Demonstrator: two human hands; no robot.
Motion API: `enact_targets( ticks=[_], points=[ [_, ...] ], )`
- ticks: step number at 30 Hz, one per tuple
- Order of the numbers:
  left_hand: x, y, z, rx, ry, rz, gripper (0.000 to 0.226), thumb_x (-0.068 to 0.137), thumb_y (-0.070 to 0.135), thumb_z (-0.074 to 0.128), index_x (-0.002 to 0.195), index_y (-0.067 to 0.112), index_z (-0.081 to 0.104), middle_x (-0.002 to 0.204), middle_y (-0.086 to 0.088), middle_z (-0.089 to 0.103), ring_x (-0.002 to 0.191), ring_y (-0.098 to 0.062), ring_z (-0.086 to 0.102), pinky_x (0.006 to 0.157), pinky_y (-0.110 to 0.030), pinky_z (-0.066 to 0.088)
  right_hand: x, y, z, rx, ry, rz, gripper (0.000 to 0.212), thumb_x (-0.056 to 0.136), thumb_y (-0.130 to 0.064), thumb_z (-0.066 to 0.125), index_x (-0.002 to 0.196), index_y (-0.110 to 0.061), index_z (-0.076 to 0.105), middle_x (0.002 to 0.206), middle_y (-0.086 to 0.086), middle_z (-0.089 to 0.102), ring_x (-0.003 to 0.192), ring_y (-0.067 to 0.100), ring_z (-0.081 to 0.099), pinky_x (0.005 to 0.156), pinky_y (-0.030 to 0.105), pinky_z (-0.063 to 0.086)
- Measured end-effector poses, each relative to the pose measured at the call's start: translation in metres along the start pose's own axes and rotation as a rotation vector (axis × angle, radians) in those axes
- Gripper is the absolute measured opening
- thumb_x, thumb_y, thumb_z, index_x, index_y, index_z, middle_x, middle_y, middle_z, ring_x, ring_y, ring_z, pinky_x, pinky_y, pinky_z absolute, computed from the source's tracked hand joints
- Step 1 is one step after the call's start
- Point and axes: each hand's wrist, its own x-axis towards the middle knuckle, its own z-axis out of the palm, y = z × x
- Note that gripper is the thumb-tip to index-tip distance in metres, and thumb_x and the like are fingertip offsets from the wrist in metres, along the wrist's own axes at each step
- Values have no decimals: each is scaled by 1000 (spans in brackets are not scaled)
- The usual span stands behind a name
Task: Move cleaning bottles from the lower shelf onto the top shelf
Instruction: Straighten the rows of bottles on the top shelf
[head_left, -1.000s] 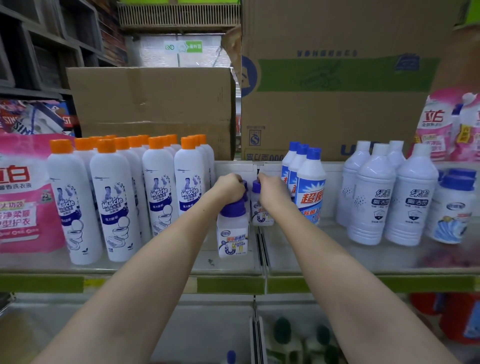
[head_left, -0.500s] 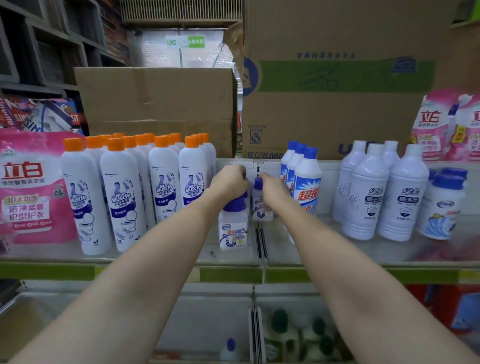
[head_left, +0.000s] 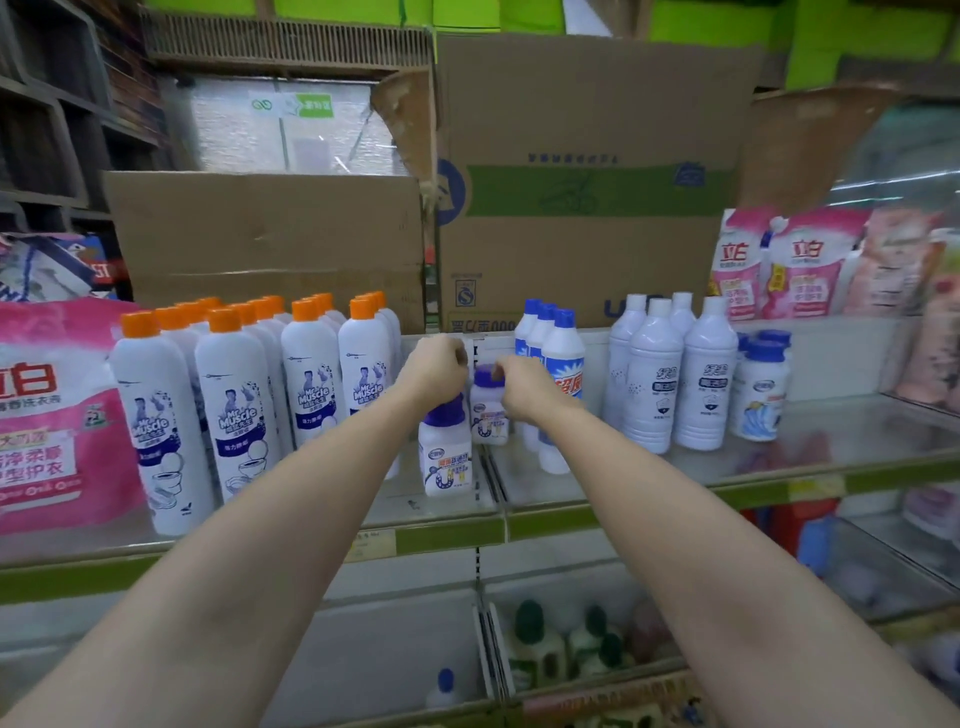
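Head view: fingers (head_left: 457, 358) curl atop bottle (head_left: 445, 457).

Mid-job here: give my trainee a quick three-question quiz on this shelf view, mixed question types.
1. True or false: the left hand rests on top of the front purple-capped bottle.
2. Multiple choice: what colour are the caps on the Mr Muscle bottles? A) green B) orange C) black
3. Fill in: behind the top shelf stand two large ______ boxes.

Key
1. True; it is closed over the cap.
2. B
3. cardboard

Note: the right hand is at the rear purple-capped bottle; the grip itself cannot be judged from this view.
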Motion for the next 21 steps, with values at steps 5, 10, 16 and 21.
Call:
enact_targets(
  ticks=[5, 10, 16, 21],
  points=[
    [-14, 23, 15, -145, -9, 67, 19, 89, 3, 52, 90, 0, 71, 90, -14, 72, 85, -30, 67, 78, -41, 58, -31, 21, -8, 87, 69, 93, 23, 89, 3, 46, 104, -4, 61, 113, 19, 62, 102, 34, 57, 81, 37, 50],
    [-26, 40, 35, -121, -82, 108, 18, 92, 6, 51, 78, 7, 62, 74, -5, 65, 73, -24, 63, 65, -36, 56, -49, 48, -13, 130, 91, 161, 16, 92, -3, 52, 99, -11, 63, 110, 14, 65, 101, 31, 61, 79, 32, 47],
    [-15, 29, 26, -7, -15, -10, 18, 91, 5, 49, 87, 9, 66, 84, -10, 66, 78, -28, 63, 68, -36, 54, -29, 27, -6, 194, 5, -25, 24, 92, 1, 50, 107, -10, 65, 112, 10, 66, 103, 26, 61, 88, 36, 52],
    [-5, 3, 20, 89, 11, -94, 15, 94, 13, 53, 92, 12, 68, 91, -8, 69, 75, -20, 60, 68, -30, 45, 0, 4, 4, 108, -41, -90, 22, 94, 0, 48, 110, -9, 61, 106, 12, 61, 96, 29, 60, 78, 39, 52]
  ],
)
